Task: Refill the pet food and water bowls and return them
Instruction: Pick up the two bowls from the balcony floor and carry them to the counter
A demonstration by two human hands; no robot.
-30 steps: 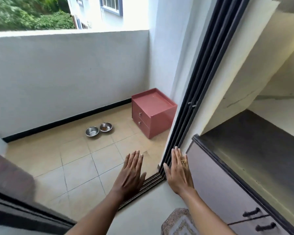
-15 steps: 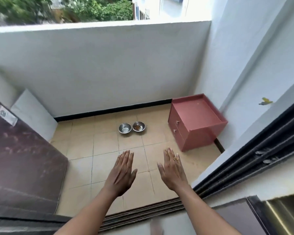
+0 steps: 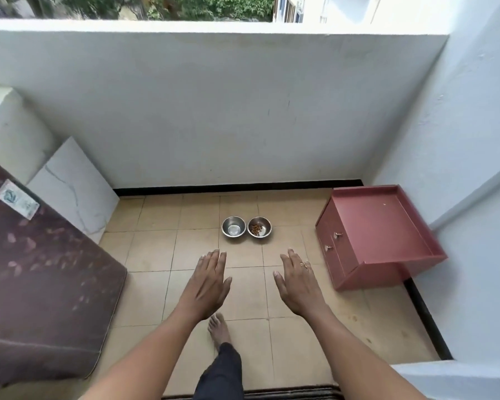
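Observation:
Two small steel bowls stand side by side on the tiled balcony floor near the far wall. The left bowl (image 3: 233, 226) looks bare inside; the right bowl (image 3: 259, 226) has a little brown kibble at its bottom. My left hand (image 3: 208, 284) and my right hand (image 3: 298, 281) are stretched out in front of me, palms down, fingers straight, holding nothing. Both hands hover well short of the bowls. A ring is on my right hand. My bare foot (image 3: 218, 330) is on the tiles below my hands.
A red two-drawer cabinet (image 3: 378, 235) stands at the right by the wall. A dark brown mattress (image 3: 41, 284) and a white marble slab (image 3: 75, 186) lean at the left. A white parapet wall (image 3: 214, 111) closes the far side. The door track (image 3: 272, 395) lies at the bottom edge.
I have stepped through the sliding door onto the balcony and turned left to face the bowls, which now lie straight ahead and closer. Both hands stay outstretched and hold nothing.

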